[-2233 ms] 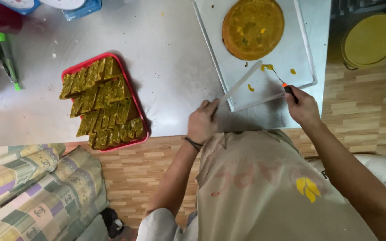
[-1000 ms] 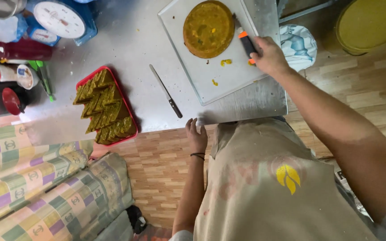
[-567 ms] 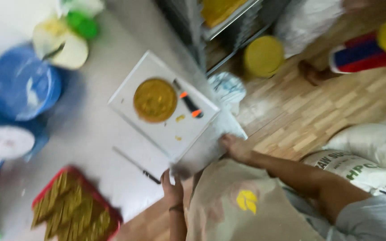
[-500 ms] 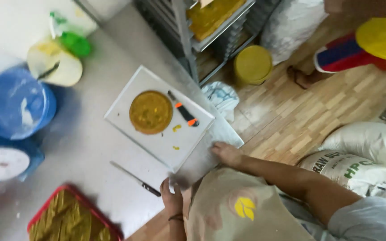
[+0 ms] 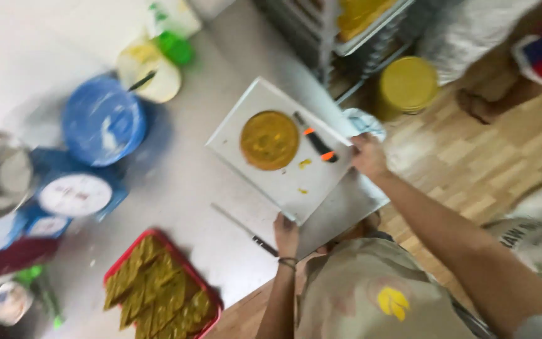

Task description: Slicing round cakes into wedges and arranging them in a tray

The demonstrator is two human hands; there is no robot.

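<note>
Item: white cutting board (image 5: 286, 182), held at the near edge of the grey counter (image 5: 183, 182), close to its right corner.

- Left hand (image 5: 286, 233): fingers closed on the board's near corner.
- Right hand (image 5: 367, 155): fingers clamped on the board's right edge.
- On the board: one round golden-brown cake (image 5: 270, 140), whole and uncut; a black tool with orange bands (image 5: 316, 137) lying just beside the cake; a few yellow crumbs (image 5: 304, 164).
- Knife (image 5: 246, 230), black-handled: flat on the counter just left of the left hand, in neither hand.
- Red tray (image 5: 161, 290), near-left of the counter: filled with cut golden-brown pieces.
- Far side: blue bucket lid (image 5: 103, 120), weighing scale (image 5: 73, 195).

Status, as judged: one batch is cut and trayed; the round cake is not yet cut.
</note>
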